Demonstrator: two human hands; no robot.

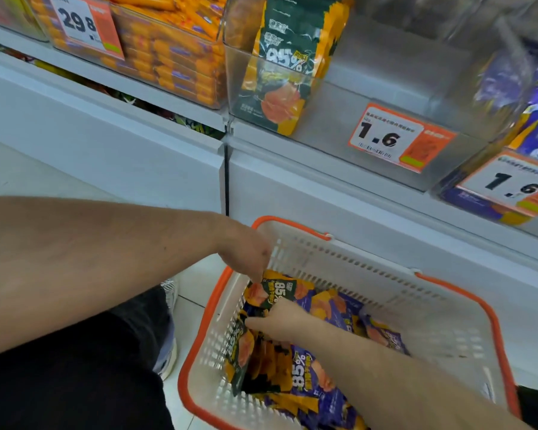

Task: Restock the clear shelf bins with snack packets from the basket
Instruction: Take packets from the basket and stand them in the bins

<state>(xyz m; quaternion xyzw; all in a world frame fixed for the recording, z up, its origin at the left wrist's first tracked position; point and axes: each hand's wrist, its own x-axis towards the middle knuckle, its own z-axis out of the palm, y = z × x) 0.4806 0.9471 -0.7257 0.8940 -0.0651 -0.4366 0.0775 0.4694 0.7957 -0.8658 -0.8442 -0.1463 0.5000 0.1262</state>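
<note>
Down in the basket (pixel 416 308), both hands are among the packets: picking step, nothing yet carried to the shelf.

Left hand (pixel 246 256) reaches in from the near-left rim; fingers point down and are mostly hidden behind the top edge of a green packet (pixel 277 290). Looks like a pinch on that edge, but cannot tell for sure.

Right hand (pixel 280 324) lies lower, just below the left fingers, thumb stretched toward the basket's left wall. Fingers curl over the same green packet and the ones beneath; a gathering grip, by my judgement, though the fingertips are out of sight.

Below and right of the right fingers: a loose heap of green packets and purple packets (pixel 317 377), mixed.

Well above both hands: clear bin (pixel 339 97) holding a short upright row of green packets at its left end, the rest bare. Judged target for the green ones.

Next move calls for lifting out a same-colour bunch, leaving the purple ones behind, and standing it upright behind the row.

Writing: "85%" on green and purple packets; other print too blurred. Price tag (pixel 382 138) on the green bin reads "1.6". Tag (pixel 510 184) on the purple bin to the right, "1.6". Tag (pixel 81 23) on the orange-stock bin far left, "29.8".
</note>
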